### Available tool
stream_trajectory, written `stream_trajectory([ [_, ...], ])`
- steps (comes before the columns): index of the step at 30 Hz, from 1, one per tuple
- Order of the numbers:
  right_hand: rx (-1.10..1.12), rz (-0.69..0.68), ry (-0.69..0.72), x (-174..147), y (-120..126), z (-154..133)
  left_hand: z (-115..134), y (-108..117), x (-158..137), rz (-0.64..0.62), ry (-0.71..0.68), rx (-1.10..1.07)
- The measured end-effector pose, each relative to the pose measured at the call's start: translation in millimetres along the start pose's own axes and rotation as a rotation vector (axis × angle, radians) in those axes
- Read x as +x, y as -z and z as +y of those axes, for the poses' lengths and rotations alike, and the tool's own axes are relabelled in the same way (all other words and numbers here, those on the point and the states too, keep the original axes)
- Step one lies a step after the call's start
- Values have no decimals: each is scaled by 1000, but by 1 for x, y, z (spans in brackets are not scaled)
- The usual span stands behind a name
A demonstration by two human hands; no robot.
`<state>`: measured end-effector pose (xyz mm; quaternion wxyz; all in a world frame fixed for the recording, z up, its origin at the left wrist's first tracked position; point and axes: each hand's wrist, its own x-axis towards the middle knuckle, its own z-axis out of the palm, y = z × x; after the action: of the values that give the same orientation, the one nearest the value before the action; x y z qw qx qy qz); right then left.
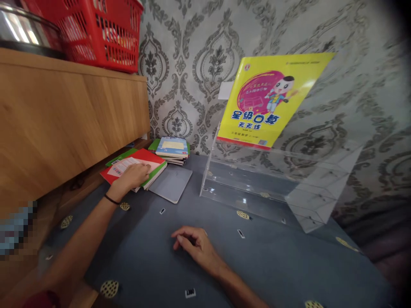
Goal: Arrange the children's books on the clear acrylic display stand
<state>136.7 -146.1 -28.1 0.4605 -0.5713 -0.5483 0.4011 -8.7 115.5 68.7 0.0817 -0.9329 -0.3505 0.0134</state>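
The left hand [136,173], a dark band [112,199] round its wrist, lies palm down on a red book [144,155], fingers stretched over the cover; whether they grip it or only rest there, I cannot tell. The right hand [194,246] is empty, its fingers loosely curled and thumb near them, over the nearer part of the grey-blue tablecloth [154,261]. The red book lies flat at the table's left, beside the wooden cabinet [70,119]: its bright cover carries a pale pink panel with small print, partly hidden by the hand, and a green strip and whitish page edges show along its lower right side. A green cover [128,152] pokes out at its far left. Just right of it lies a plain grey, round-cornered flat item [171,184]; behind that sits a pile of notebooks [173,145], light blue uppermost with a cream label. Farther right, a clear tiered stand [314,205] holds a yellow workbook [295,81] leaning back, with a magenta oval, a cartoon child and blue characters.
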Motion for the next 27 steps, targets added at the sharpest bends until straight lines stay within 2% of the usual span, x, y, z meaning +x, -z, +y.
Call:
stream_trajectory([
  [5, -12, 7, 18, -3, -1, -3, -8, -7, -25, -64, -29, 29],
  [8, -7, 9, 38, -2, -2, -2, -7, -16, -38, -111, 71, 64],
  [11, -3, 15, 46, -2, -3, -1, 1, -21, -44, -63, 146, 103],
  [14, -5, 13, 46, -2, -3, -1, 11, -18, -49, -8, 151, 122],
  [19, 34, 15, 79, -3, -2, 1, 22, -3, -73, -26, 100, 105],
  [23, 187, 36, 120, 0, -1, 10, 42, 6, -106, -88, 53, 42],
  [27, 382, 98, 94, 7, -2, 21, 77, 10, -135, -176, -17, -16],
])
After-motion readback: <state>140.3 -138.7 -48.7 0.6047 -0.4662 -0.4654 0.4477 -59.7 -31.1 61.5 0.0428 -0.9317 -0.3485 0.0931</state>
